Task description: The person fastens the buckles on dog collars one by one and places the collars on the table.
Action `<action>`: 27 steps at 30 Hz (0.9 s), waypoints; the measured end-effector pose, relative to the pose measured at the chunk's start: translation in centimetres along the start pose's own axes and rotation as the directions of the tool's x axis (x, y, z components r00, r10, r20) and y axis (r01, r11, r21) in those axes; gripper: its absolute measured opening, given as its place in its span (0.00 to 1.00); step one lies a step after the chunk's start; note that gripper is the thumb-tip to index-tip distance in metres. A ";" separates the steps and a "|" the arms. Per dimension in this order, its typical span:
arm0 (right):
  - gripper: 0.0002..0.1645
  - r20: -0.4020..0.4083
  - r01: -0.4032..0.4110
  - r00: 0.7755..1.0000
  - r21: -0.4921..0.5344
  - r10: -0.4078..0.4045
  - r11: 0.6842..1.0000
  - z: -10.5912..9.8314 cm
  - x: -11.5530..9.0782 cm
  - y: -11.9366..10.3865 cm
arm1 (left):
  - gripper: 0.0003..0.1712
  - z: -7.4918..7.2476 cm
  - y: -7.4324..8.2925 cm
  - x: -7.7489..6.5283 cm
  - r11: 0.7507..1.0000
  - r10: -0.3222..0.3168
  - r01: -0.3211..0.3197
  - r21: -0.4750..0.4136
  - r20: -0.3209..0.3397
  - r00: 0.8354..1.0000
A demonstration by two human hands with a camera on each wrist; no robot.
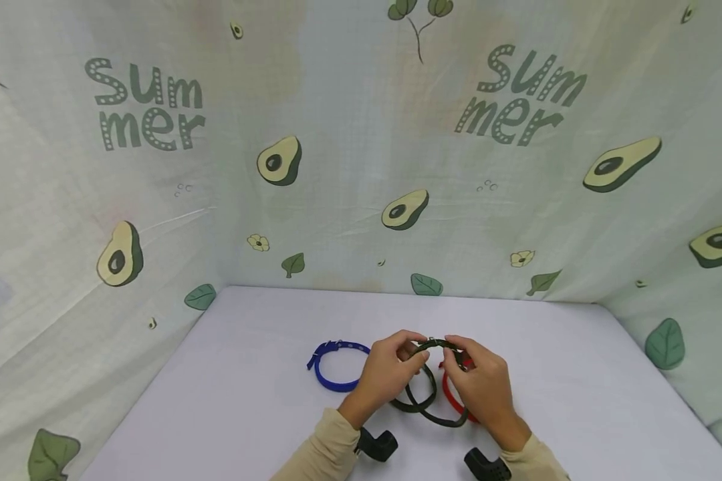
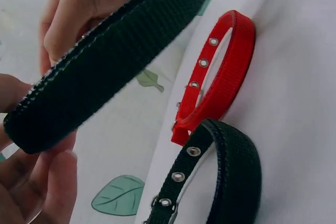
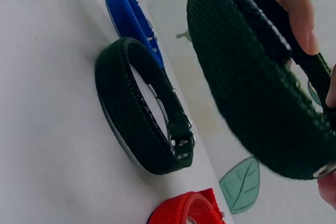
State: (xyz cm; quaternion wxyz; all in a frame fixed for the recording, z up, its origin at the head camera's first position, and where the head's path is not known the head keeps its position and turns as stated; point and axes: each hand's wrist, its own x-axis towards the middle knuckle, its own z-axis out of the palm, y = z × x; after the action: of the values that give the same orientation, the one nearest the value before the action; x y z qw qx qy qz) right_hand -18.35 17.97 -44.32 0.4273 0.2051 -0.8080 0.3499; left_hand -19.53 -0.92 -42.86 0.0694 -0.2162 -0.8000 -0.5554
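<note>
A dark green webbing collar [image 1: 445, 422] is held up in a loop between both hands. My left hand [image 1: 385, 366] pinches its upper left part between thumb and fingers. On the other side, my right hand [image 1: 486, 382] grips the upper right part the same way. Below the held loop, a second dark green collar [image 3: 115, 87] lies on the table, its eyelets and buckle showing in the right wrist view. A red collar [image 2: 242, 51] with metal eyelets lies near my right hand, and a blue collar [image 1: 337, 387] lies left of my left hand.
The white table [image 1: 228, 374] runs back to a printed cloth [image 1: 337, 220] that hangs behind and along the sides, with avocados, leaves and lettering on it. Black wrist devices [image 1: 380, 446] sit by both sleeves.
</note>
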 end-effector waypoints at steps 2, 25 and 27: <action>0.13 0.006 -0.016 1.000 0.015 0.016 1.000 -0.3 -0.2 0.0 | 0.09 0.5 0.0 0.0 0.998 0.018 -0.015 0.062 -0.048 0.999; 0.19 0.217 -0.360 0.910 -0.007 0.353 0.933 -5.5 -3.0 1.2 | 0.04 3.7 1.2 2.1 0.991 -0.094 0.103 0.087 -0.096 0.991; 0.18 0.212 -0.356 0.913 -0.006 0.349 0.935 -5.5 -3.2 1.4 | 0.04 3.9 1.0 2.3 0.987 -0.121 0.128 0.095 -0.081 0.989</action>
State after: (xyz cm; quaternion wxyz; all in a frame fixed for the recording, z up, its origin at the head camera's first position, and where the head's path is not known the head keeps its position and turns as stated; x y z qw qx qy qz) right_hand -14.44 23.11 -45.39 0.2662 0.0989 -0.8663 0.4109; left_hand -20.68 3.58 -42.63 0.0752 -0.1410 -0.8356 -0.5255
